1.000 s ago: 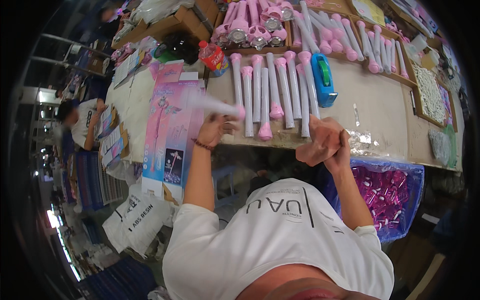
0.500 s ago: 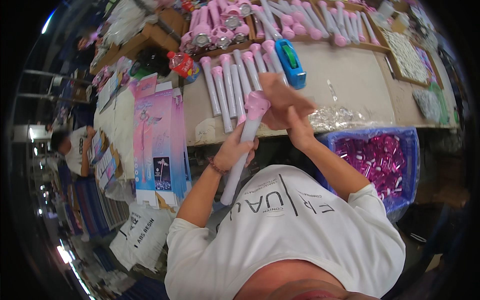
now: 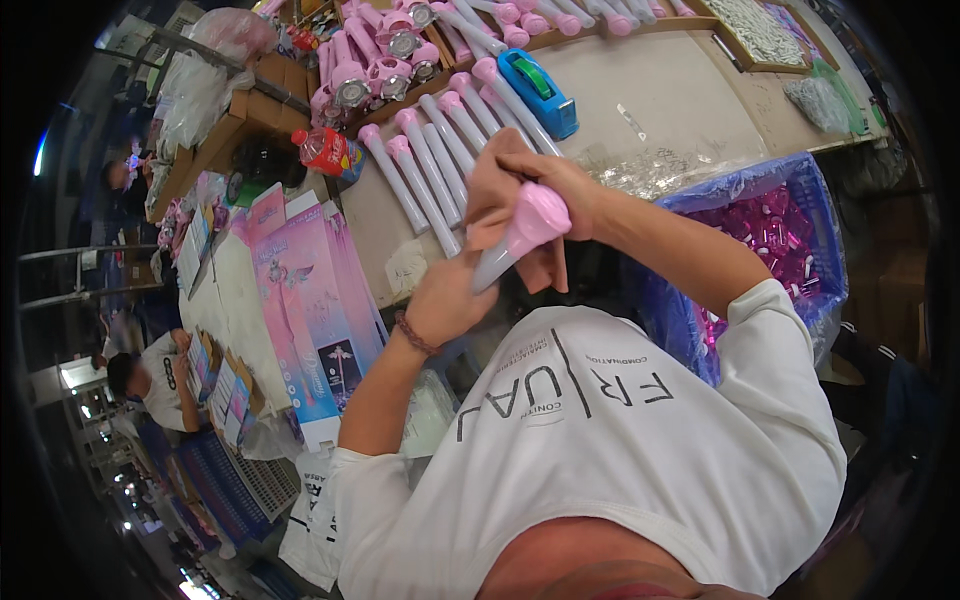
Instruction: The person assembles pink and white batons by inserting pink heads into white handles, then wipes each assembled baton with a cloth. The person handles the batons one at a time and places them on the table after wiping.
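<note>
My left hand (image 3: 447,300) is closed around the whitish tube of a toy wand (image 3: 541,214), whose rounded pink head tilts up to the right. A brownish-pink cloth (image 3: 494,182) is gripped in my right hand (image 3: 568,192), just beyond the wand head. Folds of it hang behind the wand and seem to touch it; the exact contact is hidden. On the table beyond my hands lies a row of similar wands (image 3: 437,157), pink ends pointing away.
A blue tape dispenser (image 3: 540,95) stands beside the row. Red-capped bottle (image 3: 329,153) and printed boxes (image 3: 300,310) are at left. Pink wand parts (image 3: 380,60) fill a tray at the back. A blue crate (image 3: 828,225) of magenta pieces sits at right. Another person (image 3: 160,380) works far left.
The wand has swung so its head points more to the right, and my left hand sits nearer the head. My right hand has brought the cloth in behind it. The view has turned.
</note>
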A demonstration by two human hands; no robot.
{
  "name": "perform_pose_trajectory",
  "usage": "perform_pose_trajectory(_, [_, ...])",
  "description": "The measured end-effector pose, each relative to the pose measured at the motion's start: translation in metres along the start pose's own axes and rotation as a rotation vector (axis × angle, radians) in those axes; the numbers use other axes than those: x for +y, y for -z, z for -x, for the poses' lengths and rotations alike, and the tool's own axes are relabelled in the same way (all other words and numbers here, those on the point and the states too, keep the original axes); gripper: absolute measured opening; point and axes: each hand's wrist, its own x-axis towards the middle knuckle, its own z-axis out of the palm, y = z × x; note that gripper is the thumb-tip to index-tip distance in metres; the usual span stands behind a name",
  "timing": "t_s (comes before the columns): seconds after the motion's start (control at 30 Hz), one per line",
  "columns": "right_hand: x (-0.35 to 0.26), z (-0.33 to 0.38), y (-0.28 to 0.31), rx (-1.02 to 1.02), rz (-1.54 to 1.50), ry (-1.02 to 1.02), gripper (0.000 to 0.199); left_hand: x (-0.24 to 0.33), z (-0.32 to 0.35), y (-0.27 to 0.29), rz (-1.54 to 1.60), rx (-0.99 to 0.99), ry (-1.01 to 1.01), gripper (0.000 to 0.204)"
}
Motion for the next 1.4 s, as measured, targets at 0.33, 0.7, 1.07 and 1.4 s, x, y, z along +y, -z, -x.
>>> perform_pose_trajectory(0.33, [0.055,-0.031,-0.02,0.088,-0.118,0.396,0.051,-0.026,-0.023,-0.02,0.22,0.375,0.239,0.036])
perform_pose_trajectory(0.7, [0.033,-0.034,-0.022,0.09,1.194,1.413,0.046,0.003,-0.014,-0.024,0.144,0.373,0.231,0.034])
perform_pose_trajectory(1.07, [0.014,-0.034,-0.023,-0.427,-0.438,0.124,0.051,0.001,-0.007,0.004,1.258,-0.127,0.396,0.029])
perform_pose_trajectory(1.4, [0.025,-0.016,-0.045,-0.072,-0.284,0.566,0.037,-0.022,-0.034,-0.034,0.019,0.438,0.341,0.034])
